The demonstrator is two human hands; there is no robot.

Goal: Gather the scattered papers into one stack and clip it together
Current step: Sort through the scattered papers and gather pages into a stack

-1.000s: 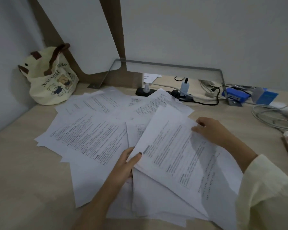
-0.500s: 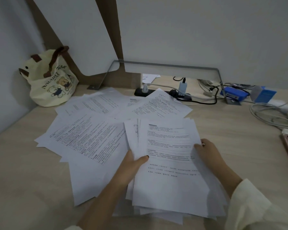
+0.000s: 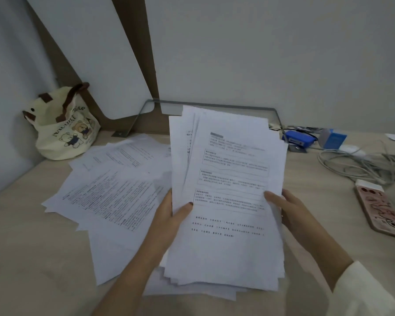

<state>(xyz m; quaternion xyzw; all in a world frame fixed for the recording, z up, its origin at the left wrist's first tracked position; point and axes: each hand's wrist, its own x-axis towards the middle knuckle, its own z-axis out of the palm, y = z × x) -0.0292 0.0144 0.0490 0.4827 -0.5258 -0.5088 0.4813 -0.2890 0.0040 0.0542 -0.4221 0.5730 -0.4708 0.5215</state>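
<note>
Item one: a stack of papers point(image 3: 228, 201), printed side toward the person, held in portrait. Its long axis runs away from the body, the top edge tilted up toward the wall and the bottom edge low over the surface point(image 3: 32, 247). The edges are uneven: several sheets fan out at the upper left corner and the lower edges sit stepped. The left hand point(image 3: 169, 215) takes the left margin about halfway down. Its grip is a pinch, thumb laid on the front page and fingers hidden behind. The right hand point(image 3: 285, 208) takes the right margin at about the same height, grip likewise pinching, thumb on the front and fingers behind; a pale sleeve point(image 3: 360, 290) covers that forearm. Item two: loose sheets point(image 3: 110, 190), overlapping at mixed angles, lying flat on the surface left of the stack, with a few more under its lower edge. Item three: a cream tote bag point(image 3: 64, 128) with bear print and brown handles, slumped in the far left corner against the wall. Item four: a phone point(image 3: 381, 210) in a patterned pink case, lying flat at the right, well apart from the stack. Item five: a tangle of grey cables point(image 3: 360, 165) beyond the phone. Item six: a blue device point(image 3: 298, 137) and a blue box point(image 3: 333, 139), near each other along the back edge, right of the stack's top.
</note>
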